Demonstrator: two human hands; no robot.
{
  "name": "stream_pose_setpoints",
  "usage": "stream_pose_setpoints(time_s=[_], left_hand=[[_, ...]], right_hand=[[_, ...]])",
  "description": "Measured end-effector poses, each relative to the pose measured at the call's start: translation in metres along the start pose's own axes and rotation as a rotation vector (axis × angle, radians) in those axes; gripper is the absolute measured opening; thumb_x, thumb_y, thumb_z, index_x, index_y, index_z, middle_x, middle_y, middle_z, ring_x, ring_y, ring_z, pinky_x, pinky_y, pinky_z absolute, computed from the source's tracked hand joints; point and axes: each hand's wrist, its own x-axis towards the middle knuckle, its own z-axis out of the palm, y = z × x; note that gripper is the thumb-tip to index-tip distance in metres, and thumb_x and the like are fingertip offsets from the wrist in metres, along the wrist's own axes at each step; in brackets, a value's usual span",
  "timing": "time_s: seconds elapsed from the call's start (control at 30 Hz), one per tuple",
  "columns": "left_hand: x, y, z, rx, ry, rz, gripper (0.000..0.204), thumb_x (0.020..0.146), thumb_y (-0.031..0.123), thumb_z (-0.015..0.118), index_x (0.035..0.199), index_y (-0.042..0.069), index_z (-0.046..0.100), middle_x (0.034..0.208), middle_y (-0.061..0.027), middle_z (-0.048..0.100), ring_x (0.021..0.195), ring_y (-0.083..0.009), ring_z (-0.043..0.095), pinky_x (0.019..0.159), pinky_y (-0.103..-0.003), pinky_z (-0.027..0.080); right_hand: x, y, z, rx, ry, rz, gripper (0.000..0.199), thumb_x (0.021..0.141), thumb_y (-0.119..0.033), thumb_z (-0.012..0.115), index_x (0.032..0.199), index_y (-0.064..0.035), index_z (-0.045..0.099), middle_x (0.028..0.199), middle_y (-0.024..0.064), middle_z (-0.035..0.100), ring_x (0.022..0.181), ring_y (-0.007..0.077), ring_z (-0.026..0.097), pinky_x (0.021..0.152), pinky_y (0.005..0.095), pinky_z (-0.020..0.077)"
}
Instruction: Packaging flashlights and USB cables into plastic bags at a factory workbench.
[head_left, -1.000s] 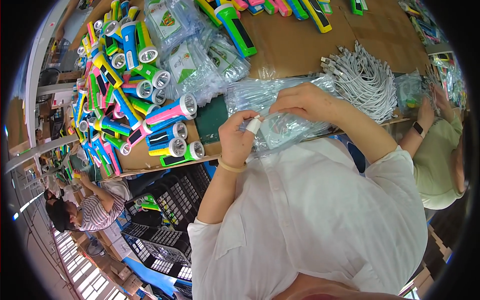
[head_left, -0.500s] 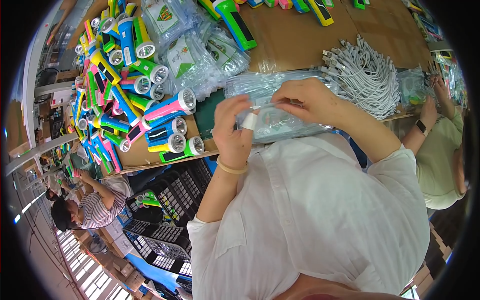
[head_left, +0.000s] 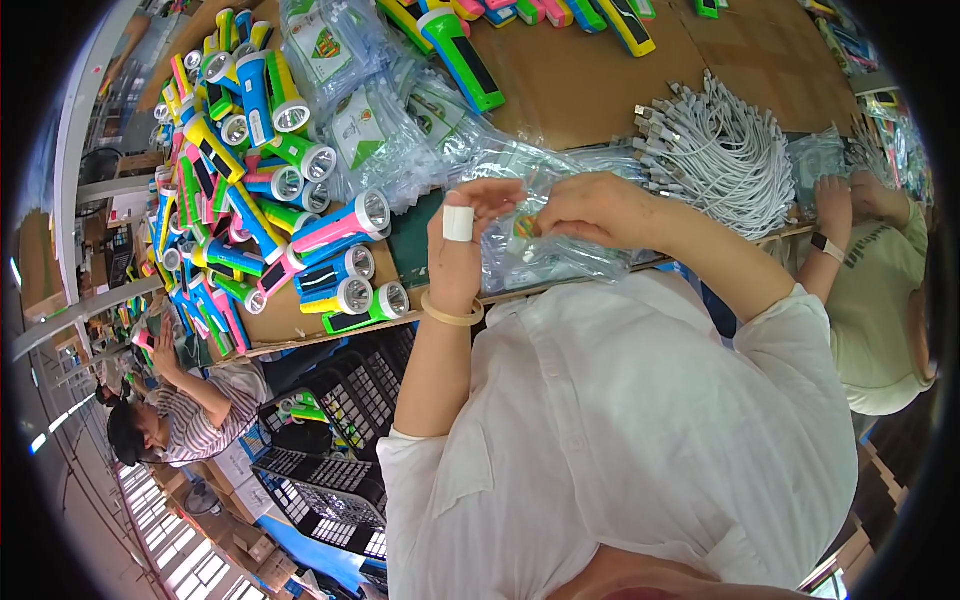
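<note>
My right hand (head_left: 598, 208) is closed in a pinch on a clear plastic bag (head_left: 560, 258) with a small coloured print. The bag is lifted a little at the table's near edge, over other clear bags. Just left of it, my left hand (head_left: 465, 235) has its fingers stretched toward the bag, with white tape round one digit and a band on the wrist. I see nothing held in it; whether its fingertips touch the bag is hard to make out. Bags with printed cards (head_left: 365, 130) lie beyond.
A heap of colourful flashlights (head_left: 240, 170) covers the table's left side. Bundled white USB cables (head_left: 715, 150) lie to the right. Below the table edge at left are black plastic crates (head_left: 330, 465). A co-worker's hands (head_left: 850, 200) are at the far right; another person sits at left.
The bag at my right hand has come up and tilted, showing its coloured print. My left hand has turned, its fingers now straighter. The co-worker's hands at right have moved nearer.
</note>
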Motion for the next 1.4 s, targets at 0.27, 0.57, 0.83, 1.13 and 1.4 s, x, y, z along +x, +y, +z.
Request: stream_pose_setpoints(time_s=[0.27, 0.57, 0.83, 1.13, 1.4], left_hand=[[-0.002, -0.015, 0.02, 0.397, 0.084, -0.16, 0.039, 0.106, 0.025, 0.047, 0.119, -0.005, 0.067, 0.104, -0.0146, 0.073, 0.096, -0.0172, 0.067, 0.085, -0.028, 0.05], [0.003, -0.008, 0.04, 0.481, 0.188, 0.021, 0.025, 0.099, 0.01, 0.063, 0.119, -0.004, 0.067, 0.1, -0.0087, 0.072, 0.089, -0.0124, 0.066, 0.081, -0.025, 0.051], [0.015, 0.038, 0.074, 0.158, 0.29, 0.192, 0.032, 0.098, 0.01, 0.066, 0.126, -0.006, 0.064, 0.116, -0.0116, 0.069, 0.103, -0.016, 0.063, 0.095, -0.031, 0.049], [0.008, 0.05, 0.055, 0.391, 0.261, 0.25, 0.022, 0.093, 0.005, 0.071, 0.114, -0.002, 0.071, 0.1, -0.0038, 0.071, 0.087, -0.0077, 0.062, 0.079, -0.023, 0.051], [0.003, 0.053, 0.055, 0.557, 0.275, 0.267, 0.019, 0.092, 0.006, 0.072, 0.11, 0.001, 0.072, 0.095, -0.007, 0.072, 0.081, -0.0107, 0.065, 0.075, -0.024, 0.053]], right_hand=[[-0.013, -0.057, -0.098, 0.432, 0.83, 0.124, 0.007, 0.1, -0.004, 0.061, 0.107, -0.0026, 0.059, 0.088, -0.0037, 0.065, 0.081, -0.0002, 0.057, 0.067, 0.0158, 0.0428], [0.002, -0.061, -0.12, -0.077, 1.046, 0.14, 0.009, 0.095, -0.004, 0.069, 0.103, -0.0014, 0.064, 0.088, -0.004, 0.064, 0.075, 0.001, 0.059, 0.063, 0.0177, 0.0458], [0.026, -0.062, -0.015, 0.044, 0.481, 0.126, 0.022, 0.087, -0.004, 0.071, 0.107, -0.0049, 0.064, 0.092, 0.0086, 0.065, 0.068, 0.0215, 0.066, 0.057, 0.0315, 0.0541], [0.048, -0.066, -0.049, -0.158, 0.68, -0.111, 0.02, 0.086, -0.007, 0.073, 0.106, -0.005, 0.07, 0.09, 0.0065, 0.067, 0.083, 0.0233, 0.067, 0.067, 0.0327, 0.0543], [0.034, -0.064, -0.045, 0.116, 0.488, 0.051, 0.007, 0.09, -0.006, 0.072, 0.096, -0.0019, 0.071, 0.086, 0.0057, 0.068, 0.079, 0.0154, 0.064, 0.07, 0.027, 0.0515]])
